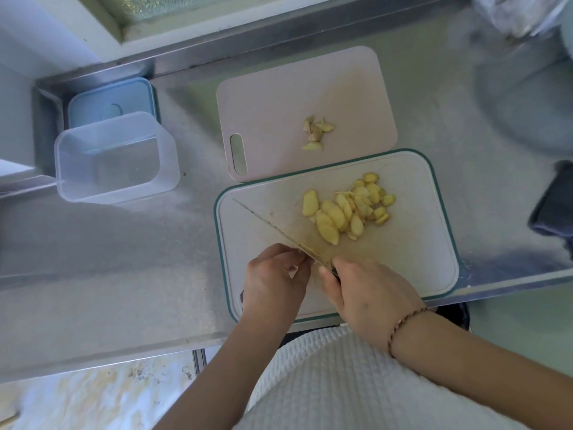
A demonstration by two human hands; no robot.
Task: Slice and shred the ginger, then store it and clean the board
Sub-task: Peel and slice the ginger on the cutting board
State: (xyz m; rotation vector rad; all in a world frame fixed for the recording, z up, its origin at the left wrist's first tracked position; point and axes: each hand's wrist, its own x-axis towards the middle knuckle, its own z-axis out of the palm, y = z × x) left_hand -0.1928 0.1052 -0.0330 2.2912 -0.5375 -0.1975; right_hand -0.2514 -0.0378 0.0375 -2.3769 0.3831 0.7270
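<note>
In the head view, a steel bench [124, 274] fills most of the frame, and a green-rimmed cutting board [403, 252] lies at centre right near its front edge. A heap of yellow ginger slices [347, 211] sits on the upper middle of that board. The right hand [369, 293], at lower centre, has its grip closed round the handle of a knife [279, 232], whose blade runs up and to the left across the board with the tip near the board's upper left corner. The left hand [274, 280] is just beside it on the left, fingers curled against the blade near the handle; whether it pinches a bit of ginger there I cannot tell. A braided bracelet [403, 325] circles the right wrist. Above the green-rimmed board lies a pale pink board [279, 97] with a slot handle, and a small pile of ginger trimmings [316, 133] rests on it. At left stands an open clear container [116, 156], and its blue lid [111, 102] lies just behind it toward the upper left.
</note>
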